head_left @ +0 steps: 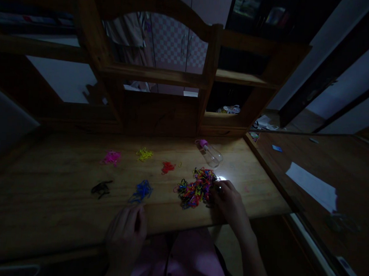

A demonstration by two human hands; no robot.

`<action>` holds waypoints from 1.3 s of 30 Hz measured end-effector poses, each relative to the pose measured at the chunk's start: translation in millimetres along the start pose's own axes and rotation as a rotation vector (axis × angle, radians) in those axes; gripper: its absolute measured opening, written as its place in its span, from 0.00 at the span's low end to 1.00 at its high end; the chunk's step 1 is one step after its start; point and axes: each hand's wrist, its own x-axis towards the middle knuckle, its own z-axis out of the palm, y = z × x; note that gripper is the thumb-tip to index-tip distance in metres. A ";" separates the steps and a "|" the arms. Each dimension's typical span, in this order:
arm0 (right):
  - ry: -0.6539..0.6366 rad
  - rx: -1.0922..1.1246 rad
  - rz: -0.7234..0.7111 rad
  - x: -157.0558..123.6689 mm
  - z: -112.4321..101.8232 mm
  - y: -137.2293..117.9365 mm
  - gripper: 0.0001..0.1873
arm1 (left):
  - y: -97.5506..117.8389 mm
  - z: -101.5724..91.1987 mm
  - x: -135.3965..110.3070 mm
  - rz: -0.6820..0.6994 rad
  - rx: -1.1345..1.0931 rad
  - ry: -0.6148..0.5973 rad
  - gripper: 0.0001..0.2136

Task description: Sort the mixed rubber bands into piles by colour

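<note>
A mixed heap of small coloured rubber bands (197, 190) lies on the wooden desk, right of centre. My right hand (229, 200) reaches into its right side, thumb and fingers pinched on rubber bands there; the fingertips are partly hidden in the dim light. My left hand (127, 225) rests at the desk's front edge, its fingers curled in with nothing visible in them. Just beyond it sits a blue pile (142, 191), with a black pile (102, 188) to its left. Farther back are pink (111, 157), yellow (145, 154) and red (168, 167) piles. One yellow band (180, 164) lies alone beside the red pile.
Behind the heap, a clear bottle with a pink cap (213, 155) lies on its side. A wooden shelf frame (157, 74) rises along the desk's back. To the right, a lower brown surface holds a white paper (313, 186) and a small blue card (276, 148).
</note>
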 end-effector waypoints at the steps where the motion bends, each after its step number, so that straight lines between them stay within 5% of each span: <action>1: -0.003 -0.004 0.010 1.1 -0.4 -0.2 0.11 | 0.3 0.0 0.0 -0.008 -0.002 0.004 0.03; 9: 0.024 0.130 0.063 -2.3 -2.9 6.5 0.07 | 0.4 0.7 -0.9 -0.023 -0.001 -0.006 0.03; 24: 0.097 0.543 0.430 -0.1 -12.7 -0.7 0.15 | 0.2 0.6 -1.0 -0.013 0.012 0.010 0.03; 39: 0.089 0.819 0.492 3.5 -15.8 0.8 0.15 | 0.3 0.7 -0.6 -0.005 0.015 0.001 0.04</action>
